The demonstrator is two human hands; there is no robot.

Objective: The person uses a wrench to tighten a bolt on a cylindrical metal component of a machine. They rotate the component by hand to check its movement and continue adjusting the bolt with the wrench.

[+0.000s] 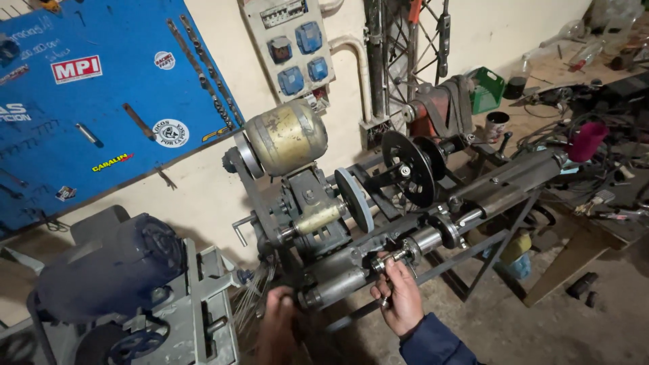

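My right hand (399, 297) is closed around a small metal shaft (391, 259) at the front of the grinding machine (324, 203). My left hand (278, 324) grips the machine's lower frame.

Tool board (101, 101): upper left of frame. Switch box (294, 44): top centre, on wall. Grinding machine (378, 209): centre, motor (287, 135) on top. Second motor (108, 267): lower left. Cluttered worktop (595, 101): upper right, behind machine.
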